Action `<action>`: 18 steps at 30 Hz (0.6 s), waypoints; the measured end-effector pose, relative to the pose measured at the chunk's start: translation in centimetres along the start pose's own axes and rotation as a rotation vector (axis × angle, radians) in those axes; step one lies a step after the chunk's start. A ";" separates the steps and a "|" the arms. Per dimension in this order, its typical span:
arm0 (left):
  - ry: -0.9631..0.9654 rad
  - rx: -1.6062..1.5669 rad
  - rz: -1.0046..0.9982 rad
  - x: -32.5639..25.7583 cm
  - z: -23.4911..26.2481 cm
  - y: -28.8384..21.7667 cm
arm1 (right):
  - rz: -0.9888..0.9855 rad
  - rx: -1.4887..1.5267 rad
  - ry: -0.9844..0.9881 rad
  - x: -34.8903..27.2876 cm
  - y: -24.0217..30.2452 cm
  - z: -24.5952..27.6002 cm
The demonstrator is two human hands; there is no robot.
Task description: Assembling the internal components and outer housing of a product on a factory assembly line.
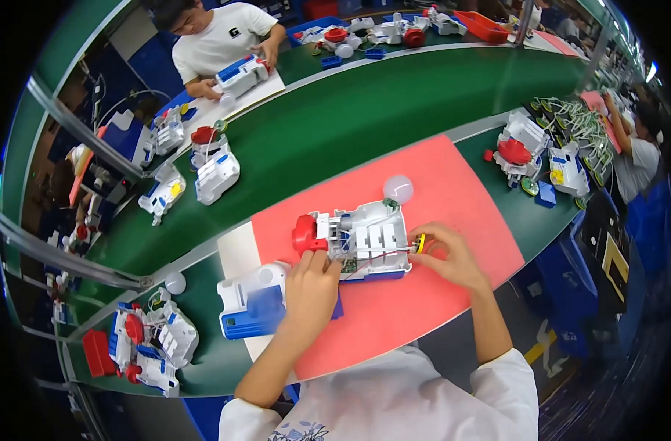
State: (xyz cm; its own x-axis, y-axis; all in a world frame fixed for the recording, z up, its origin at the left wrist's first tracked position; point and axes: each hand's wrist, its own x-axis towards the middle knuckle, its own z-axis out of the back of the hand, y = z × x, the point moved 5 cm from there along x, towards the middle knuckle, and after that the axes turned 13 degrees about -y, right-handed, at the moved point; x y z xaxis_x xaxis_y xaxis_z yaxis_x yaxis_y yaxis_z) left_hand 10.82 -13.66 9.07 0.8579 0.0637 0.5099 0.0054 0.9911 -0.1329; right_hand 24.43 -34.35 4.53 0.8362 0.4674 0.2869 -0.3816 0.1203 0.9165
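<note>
An opened white plastic housing (379, 237) lies on the pink mat, its ribbed inside, wires and a small circuit board facing up. A red round part (306, 234) sits at its left end, and a translucent white dome (398, 189) stands out beyond its far edge. My left hand (313, 288) has its fingers curled at the housing's near left edge, beside the red part; the fingertips are partly hidden. At the right end, my right hand (450, 257) pinches a small yellow-rimmed disc (421, 244) with a wire running to it. A white-and-blue shell (251, 303) lies left of my left wrist.
The pink mat (467, 198) rests beside a green conveyor belt (335, 121). Half-assembled housings lie at left (175, 334) and right (517, 147), near a tangle of wired discs (578, 121). A red bin (99, 353) stands far left. Across the belt, a co-worker (221, 44) handles a similar unit.
</note>
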 end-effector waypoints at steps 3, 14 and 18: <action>0.112 0.021 0.021 0.0 1.5 -1.3 | 0.065 -0.020 -0.072 -0.8 1.1 0.6; 0.062 -0.236 -0.203 5.1 -1.6 -4.0 | 0.124 0.022 -0.012 -1.2 0.2 0.6; 0.144 -0.283 -0.150 4.8 -1.7 -3.7 | -0.040 0.166 0.050 -1.1 -1.6 0.6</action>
State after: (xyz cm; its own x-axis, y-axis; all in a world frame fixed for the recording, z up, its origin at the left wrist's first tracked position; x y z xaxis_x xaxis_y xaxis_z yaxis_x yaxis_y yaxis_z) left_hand 15.80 -17.21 10.56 0.9001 -0.1173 0.4196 0.2618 0.9154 -0.3059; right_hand 24.33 -35.55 2.89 0.8272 0.5083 0.2393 -0.2752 -0.0047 0.9614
